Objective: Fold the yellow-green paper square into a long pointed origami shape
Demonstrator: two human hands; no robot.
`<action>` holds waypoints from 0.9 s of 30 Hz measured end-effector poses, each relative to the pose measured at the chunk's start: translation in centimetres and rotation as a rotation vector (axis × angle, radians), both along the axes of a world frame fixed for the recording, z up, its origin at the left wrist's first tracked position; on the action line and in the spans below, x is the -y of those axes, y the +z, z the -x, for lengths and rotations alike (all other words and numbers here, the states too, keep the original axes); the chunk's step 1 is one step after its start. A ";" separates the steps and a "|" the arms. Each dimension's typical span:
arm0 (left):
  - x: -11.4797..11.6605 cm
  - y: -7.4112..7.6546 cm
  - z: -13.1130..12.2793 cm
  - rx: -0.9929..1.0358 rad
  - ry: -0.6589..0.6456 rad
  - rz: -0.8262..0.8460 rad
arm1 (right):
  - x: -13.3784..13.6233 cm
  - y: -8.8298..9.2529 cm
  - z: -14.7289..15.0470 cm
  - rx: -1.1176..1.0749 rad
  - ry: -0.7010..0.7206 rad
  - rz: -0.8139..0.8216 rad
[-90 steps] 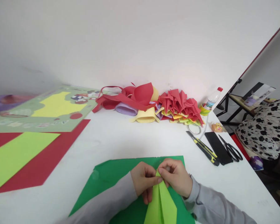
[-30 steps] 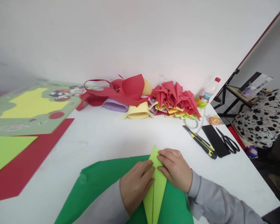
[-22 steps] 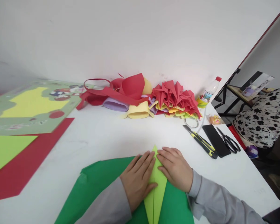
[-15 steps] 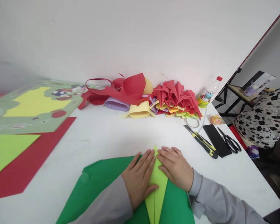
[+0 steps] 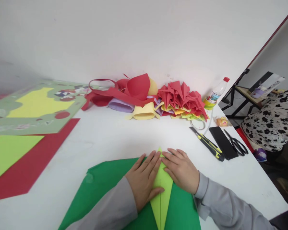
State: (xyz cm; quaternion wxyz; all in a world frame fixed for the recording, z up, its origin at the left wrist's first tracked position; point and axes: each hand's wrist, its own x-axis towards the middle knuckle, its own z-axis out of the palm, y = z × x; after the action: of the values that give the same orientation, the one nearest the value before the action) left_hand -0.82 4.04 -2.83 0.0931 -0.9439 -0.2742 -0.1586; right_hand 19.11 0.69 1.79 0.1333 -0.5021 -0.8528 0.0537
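A light-green sheet of folded paper (image 5: 163,183), narrow and kite-shaped with a seam down its middle, lies on a large dark-green sheet (image 5: 105,177). My left hand (image 5: 145,180) rests flat on the folded paper's left side, fingers stretched toward its far tip and thumb out over the seam. On the right edge, my right hand (image 5: 181,169) presses with its fingers extended, their tips close to those of the left. Between the fingertips the pointed tip shows. Both palms face down, and the paper under them is hidden.
On the white table (image 5: 105,140), red folded-paper shapes (image 5: 180,95) and curled paper pieces (image 5: 134,92) sit by the wall. To the right lie a utility knife (image 5: 207,143), black scissors (image 5: 236,143), a tape roll (image 5: 197,124) and a bottle (image 5: 216,94). A person in patterned clothing (image 5: 273,121) is beyond.
Both hands stay on the folded paper in nearly the same place. The whole view has shifted very slightly; nothing has been picked up or let go.
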 end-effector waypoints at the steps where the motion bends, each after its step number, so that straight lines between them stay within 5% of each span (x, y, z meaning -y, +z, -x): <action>1: 0.0 0.1 0.0 -0.001 -0.005 0.002 | 0.0 0.2 -0.1 -0.003 0.003 0.029; 9: 0.3 0.8 0.0 0.015 -0.005 0.041 | -1.0 0.7 -2.3 -0.051 0.114 0.221; 27: 1.4 1.5 -0.6 0.039 0.035 0.096 | -1.1 1.0 -2.4 -0.056 0.178 0.218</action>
State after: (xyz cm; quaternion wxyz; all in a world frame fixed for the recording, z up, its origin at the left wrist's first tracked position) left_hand -0.17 2.69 -1.30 0.0452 -0.9390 -0.2998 -0.1621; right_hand 21.54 1.77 2.80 0.0963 -0.4343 -0.8790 0.1716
